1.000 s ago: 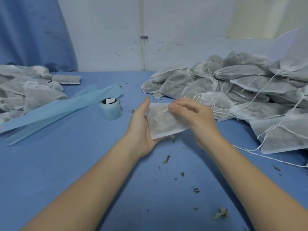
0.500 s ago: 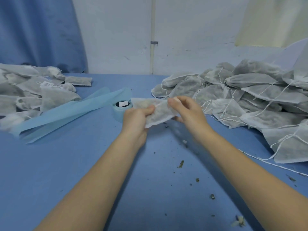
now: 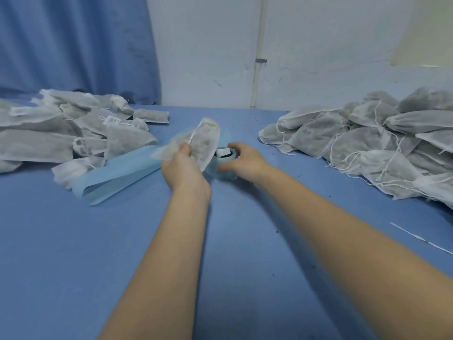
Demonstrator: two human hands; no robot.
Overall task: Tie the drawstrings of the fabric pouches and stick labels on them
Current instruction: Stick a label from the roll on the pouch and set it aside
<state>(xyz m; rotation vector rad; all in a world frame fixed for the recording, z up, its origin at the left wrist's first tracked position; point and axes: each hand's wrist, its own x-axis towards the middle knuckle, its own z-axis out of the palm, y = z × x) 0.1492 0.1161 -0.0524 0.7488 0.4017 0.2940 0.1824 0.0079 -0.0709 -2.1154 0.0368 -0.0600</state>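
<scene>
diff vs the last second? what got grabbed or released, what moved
The right hand let go of the pouch and moved forward to the label roll, fingers now curled round it. The left hand alone now holds the pouch, raised and carried toward the roll. Both pouch piles, the blue backing strip and the roll's place look unchanged.

two pouch piles (image 3: 73, 133), one label roll (image 3: 224, 165)

We see a wide bare stretch of blue table (image 3: 61, 253) in front, open between the two forearms and out to the left. Passage is hemmed by the left heap of pouches (image 3: 49, 133) and the right heap of pouches (image 3: 367, 143). In the middle lane stand the label roll (image 3: 226, 165) and its trailing blue strip (image 3: 117, 173).
</scene>
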